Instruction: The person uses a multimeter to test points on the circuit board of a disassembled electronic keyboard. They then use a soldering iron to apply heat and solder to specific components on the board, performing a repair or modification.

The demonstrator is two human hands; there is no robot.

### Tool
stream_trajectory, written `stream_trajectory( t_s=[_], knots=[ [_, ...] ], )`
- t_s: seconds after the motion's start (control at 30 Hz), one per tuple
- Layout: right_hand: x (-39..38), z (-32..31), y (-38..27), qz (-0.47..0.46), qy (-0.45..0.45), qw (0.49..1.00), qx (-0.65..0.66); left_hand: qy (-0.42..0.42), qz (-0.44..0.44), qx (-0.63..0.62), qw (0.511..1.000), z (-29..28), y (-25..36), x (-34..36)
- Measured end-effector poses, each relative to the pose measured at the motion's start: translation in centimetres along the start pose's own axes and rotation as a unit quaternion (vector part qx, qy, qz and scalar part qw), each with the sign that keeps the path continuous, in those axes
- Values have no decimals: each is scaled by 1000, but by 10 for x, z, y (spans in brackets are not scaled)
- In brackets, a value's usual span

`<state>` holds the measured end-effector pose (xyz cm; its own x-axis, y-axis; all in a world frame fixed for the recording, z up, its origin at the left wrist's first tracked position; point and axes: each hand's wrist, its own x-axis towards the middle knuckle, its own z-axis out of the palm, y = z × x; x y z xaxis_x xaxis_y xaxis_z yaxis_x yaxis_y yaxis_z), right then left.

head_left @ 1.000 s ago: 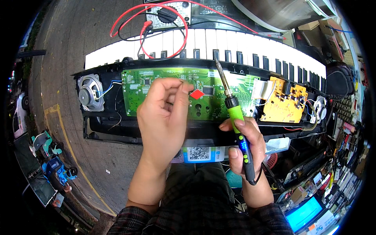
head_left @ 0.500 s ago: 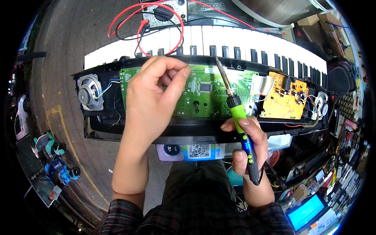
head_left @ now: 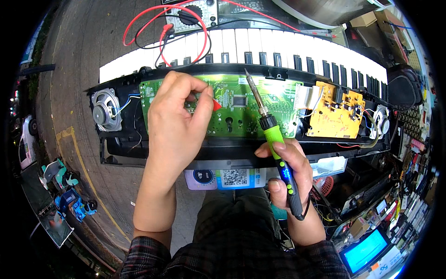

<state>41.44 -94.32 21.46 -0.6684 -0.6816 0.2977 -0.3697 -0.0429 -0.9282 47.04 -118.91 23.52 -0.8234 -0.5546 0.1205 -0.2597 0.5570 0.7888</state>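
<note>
My right hand (head_left: 297,169) is wrapped round a green and black soldering iron (head_left: 274,135) with a small lit display. Its metal tip points up and left, over the upper edge of a green circuit board (head_left: 272,97). Above the board's left half, the thumb and forefinger of my left hand (head_left: 179,109) are pinched together on a thin dark piece, too small to name. A small red patch (head_left: 217,105) shows beside that thumb; what it belongs to is hidden. The board lies in an opened electronic keyboard (head_left: 125,149), whose white and black keys (head_left: 241,44) run along the far side.
An orange circuit board (head_left: 334,111) with wires sits at the right, between the green board and a speaker (head_left: 382,122). Another speaker (head_left: 107,111) is at the left. Red and black leads loop over the keys from a multimeter (head_left: 193,16). A large metal pot (head_left: 320,9) stands at the back.
The soldering iron and my right hand have shifted slightly left. My left hand has drawn a little left, still pinching. The red patch has come into sight by the thumb.
</note>
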Motion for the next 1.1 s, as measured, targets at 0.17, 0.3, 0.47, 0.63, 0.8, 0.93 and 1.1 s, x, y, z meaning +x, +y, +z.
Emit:
stream_trajectory(
  t_s=[0.17,0.3,0.47,0.63,0.8,0.93,1.1],
  knots=[
    [5,-3,-5,-2,-2,1000,-2,-11,34,45,998,-3,2,1],
    [-3,2,-2,18,30,999,11,-6,-9,19,1000,-1,8,0],
    [-3,-1,0,2,22,1000,6,6,-61,-65,996,5,17,-15],
    [-3,-3,0,5,27,1000,0,51,15,-7,999,20,19,-30],
    [-5,3,-1,36,80,996,10,44,73,56,995,25,21,-35],
    [-4,6,-1,38,84,996,4,49,96,55,993,25,18,-33],
    [-4,7,-1,38,79,996,7,44,19,-18,999,17,17,-31]
  ],
)
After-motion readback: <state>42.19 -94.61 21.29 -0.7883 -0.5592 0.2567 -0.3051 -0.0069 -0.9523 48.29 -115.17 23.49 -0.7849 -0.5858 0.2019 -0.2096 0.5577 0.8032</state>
